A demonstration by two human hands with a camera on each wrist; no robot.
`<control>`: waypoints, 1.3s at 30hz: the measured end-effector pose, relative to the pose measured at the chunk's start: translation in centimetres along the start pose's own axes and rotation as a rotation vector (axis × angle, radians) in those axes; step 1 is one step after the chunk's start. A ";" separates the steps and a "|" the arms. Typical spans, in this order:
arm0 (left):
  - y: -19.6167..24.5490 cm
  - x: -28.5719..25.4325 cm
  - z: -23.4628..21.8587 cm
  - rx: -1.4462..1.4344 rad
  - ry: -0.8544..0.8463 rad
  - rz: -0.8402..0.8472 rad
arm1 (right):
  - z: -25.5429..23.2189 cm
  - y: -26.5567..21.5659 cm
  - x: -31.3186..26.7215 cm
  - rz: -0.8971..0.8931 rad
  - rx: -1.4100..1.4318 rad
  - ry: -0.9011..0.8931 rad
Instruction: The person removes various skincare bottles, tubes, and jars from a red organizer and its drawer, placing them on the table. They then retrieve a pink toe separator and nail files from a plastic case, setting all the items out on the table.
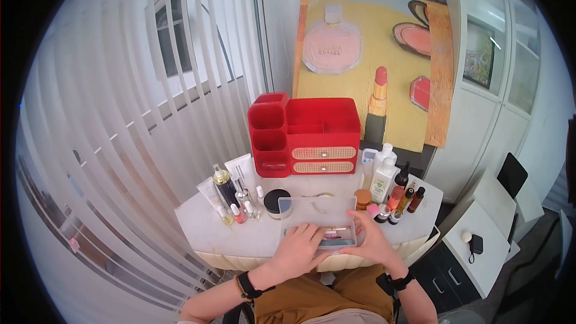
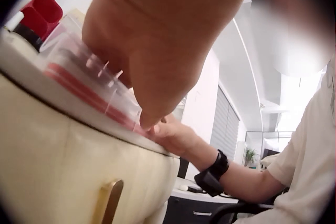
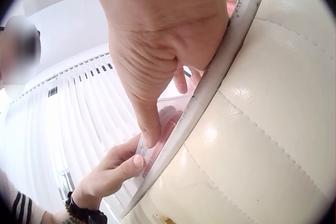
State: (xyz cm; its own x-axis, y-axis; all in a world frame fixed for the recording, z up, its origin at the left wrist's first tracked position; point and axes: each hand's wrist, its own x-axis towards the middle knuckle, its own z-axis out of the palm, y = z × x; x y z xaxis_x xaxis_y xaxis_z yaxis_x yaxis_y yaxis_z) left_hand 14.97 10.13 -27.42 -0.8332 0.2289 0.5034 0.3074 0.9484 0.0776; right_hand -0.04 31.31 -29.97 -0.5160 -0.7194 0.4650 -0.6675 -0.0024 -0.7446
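Observation:
A clear plastic box [image 1: 351,241] lies near the front edge of the vanity table, its see-through lid [image 1: 300,205] raised at the back. Inside show slim gold and pink items [image 1: 333,234], too small to name. My right hand [image 1: 371,241] grips the box's right end, thumb in front and fingers round the far side. From the left, my left hand [image 1: 300,249] holds the box with its fingers bent over the front wall and thumb low outside, hiding the left part of the contents. The two thumbs come close together at the front in the left wrist view.
A red organizer [image 1: 324,126] with two drawers stands at the back. Tubes and bottles [image 1: 225,186] crowd the left, beside a black-lidded jar [image 1: 277,203]. White bottles [image 1: 383,180], an orange jar [image 1: 362,198] and small dark bottles [image 1: 416,200] stand right of the box.

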 end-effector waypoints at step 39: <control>1.2 0.7 2.5 0.091 0.161 -0.143 | 0.2 -0.1 0.1 0.025 0.015 0.015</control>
State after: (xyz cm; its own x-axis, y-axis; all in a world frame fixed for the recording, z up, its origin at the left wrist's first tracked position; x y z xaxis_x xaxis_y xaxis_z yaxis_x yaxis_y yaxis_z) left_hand 13.58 11.97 -29.17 -0.7788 0.0597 0.6244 0.1426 0.9863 0.0835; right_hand 0.07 31.14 -29.99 -0.5401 -0.7090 0.4535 -0.6465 0.0045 -0.7629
